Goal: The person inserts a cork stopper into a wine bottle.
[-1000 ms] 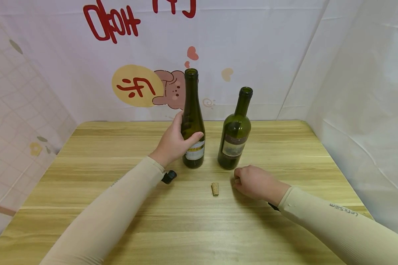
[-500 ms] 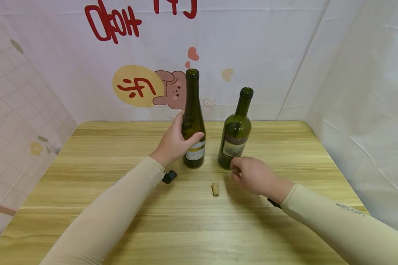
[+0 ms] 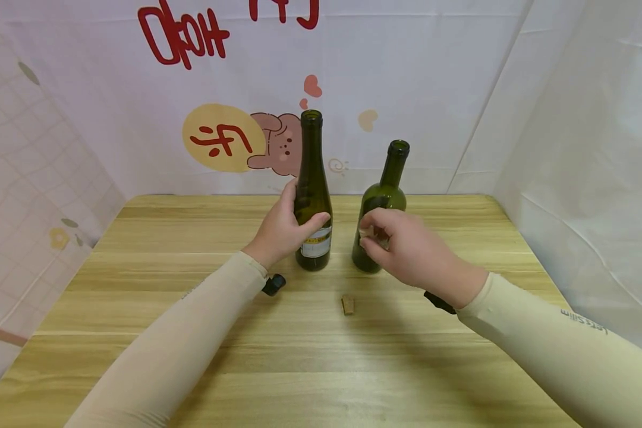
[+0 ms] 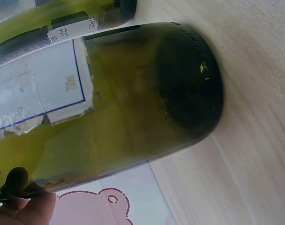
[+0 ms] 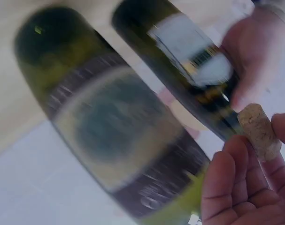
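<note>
My left hand (image 3: 282, 230) grips a tall, uncorked green wine bottle (image 3: 314, 178) round its body, and the bottle stands upright on the table. In the right wrist view, a cork (image 5: 259, 131) is pinched between the thumb and fingers of my right hand (image 3: 409, 246). That hand is raised in front of a second, shorter green wine bottle (image 3: 387, 193), covering most of its label in the head view. This bottle is also open at the neck. A tapered cork (image 3: 348, 305) lies on the tabletop, nearer to me than both bottles.
The wood-grain table (image 3: 299, 374) carries the bottles and loose cork. A white cloth backdrop (image 3: 433, 71) with red lettering and a cartoon bear hangs right behind its far edge. Black wrist camera mounts (image 3: 274, 284) show below the forearms.
My right hand has lifted off the tabletop and risen in front of the shorter bottle, bringing a cork up with it. The left hand and its bottle stay in place.
</note>
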{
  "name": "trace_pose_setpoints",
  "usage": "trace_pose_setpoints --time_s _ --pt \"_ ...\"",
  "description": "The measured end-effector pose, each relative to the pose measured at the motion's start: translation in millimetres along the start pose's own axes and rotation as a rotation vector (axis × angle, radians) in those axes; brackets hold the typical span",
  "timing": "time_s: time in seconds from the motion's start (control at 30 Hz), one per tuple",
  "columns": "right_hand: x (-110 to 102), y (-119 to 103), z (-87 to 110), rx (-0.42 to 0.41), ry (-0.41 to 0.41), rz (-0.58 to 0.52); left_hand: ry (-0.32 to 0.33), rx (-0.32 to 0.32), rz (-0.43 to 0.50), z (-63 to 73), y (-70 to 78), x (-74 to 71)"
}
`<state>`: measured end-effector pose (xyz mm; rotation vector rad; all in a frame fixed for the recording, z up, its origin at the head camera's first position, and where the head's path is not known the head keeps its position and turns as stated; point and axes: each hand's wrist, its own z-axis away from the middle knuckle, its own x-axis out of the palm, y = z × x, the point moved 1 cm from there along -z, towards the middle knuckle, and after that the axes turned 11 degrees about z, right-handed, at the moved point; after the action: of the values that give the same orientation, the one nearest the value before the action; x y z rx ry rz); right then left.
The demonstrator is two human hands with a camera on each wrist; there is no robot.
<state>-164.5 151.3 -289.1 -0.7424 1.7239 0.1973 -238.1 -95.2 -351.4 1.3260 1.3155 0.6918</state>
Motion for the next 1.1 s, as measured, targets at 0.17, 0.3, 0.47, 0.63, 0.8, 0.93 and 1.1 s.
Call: trace_pose_setpoints --time_s 0.17,0.3,0.47,0.63,0.8,0.93,1.1 --pt "-24.1 -13.2 -17.7 0.008 0.08 -0.069 -0.007 0.011 0.004 -0.7 0.2 -0.4" --pt "-41.0 -22.6 -31.4 0.02 0.146 -0.09 -0.01 0.013 0.013 -0.9 0.1 -0.3" --pt "-55.9 -31.8 -49.7 0.012 0.226 -0.077 -0.007 0.007 0.019 -0.8 -0.5 -0.1" --pt "-69.5 -38.0 -66.7 0.022 0.283 -0.072 -0.008 0.002 0.012 -0.6 -1.1 0.0" --pt "-81.4 -42.3 -80.9 0.037 0.307 -0.063 -0.006 -0.006 -0.001 -0.3 -1.3 0.0" --pt "-89.9 -46.1 -90.9 0.049 0.308 -0.069 -0.005 0.001 -0.013 -0.9 -0.8 -0.3" --pt "-98.1 -52.3 -101.1 0.052 0.3 -0.053 -0.013 0.007 -0.014 -0.9 -0.9 -0.1"
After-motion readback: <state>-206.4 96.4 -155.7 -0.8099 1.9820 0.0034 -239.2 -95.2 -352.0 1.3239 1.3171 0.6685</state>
